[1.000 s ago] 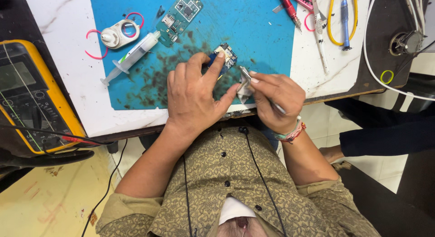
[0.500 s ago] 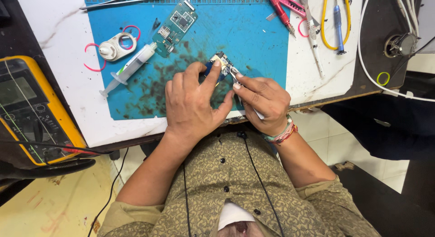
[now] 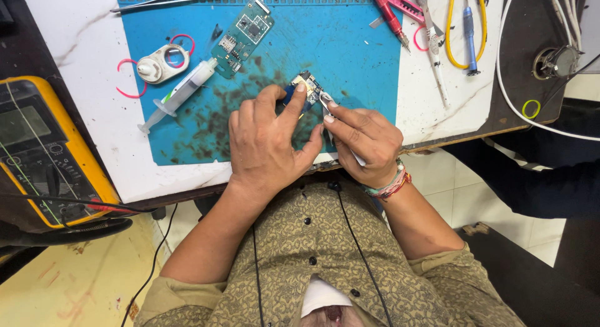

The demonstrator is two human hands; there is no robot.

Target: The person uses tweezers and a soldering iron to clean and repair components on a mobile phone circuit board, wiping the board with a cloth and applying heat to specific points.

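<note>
1. A person sits at a desk point(image 3: 81, 108) seen from above. A blue work mat point(image 3: 350, 58) covers its middle, stained with dark brown spots.
2. The left hand point(image 3: 269, 145) lies flat at the mat's 6 o'clock edge. Its index finger and thumb reach forward and press on a small circuit board point(image 3: 306, 89), pinning it to the mat.
3. The right hand point(image 3: 365, 142) sits just at 3 o'clock of the left. Its fingers point(image 3: 340, 117) are pressed together, pinching a pair of metal tweezers point(image 3: 328, 105) whose tips touch the board's right edge.
4. Risk: the board is small and held only by fingertip pressure. I judge a sideways push from the tweezers could make it skid or flip.
5. Risk: if the tips slip, they could scratch the board or jab the left thumb close beside them.
6. At 11 o'clock of the hands lie a green circuit board point(image 3: 244, 33) and a syringe point(image 3: 178, 95), both well apart from the work.
7. At 1 o'clock lie red cutters point(image 3: 390, 8), also well apart.
8. A yellow multimeter point(image 3: 44, 152) rests at 9 o'clock, off the mat.
</note>
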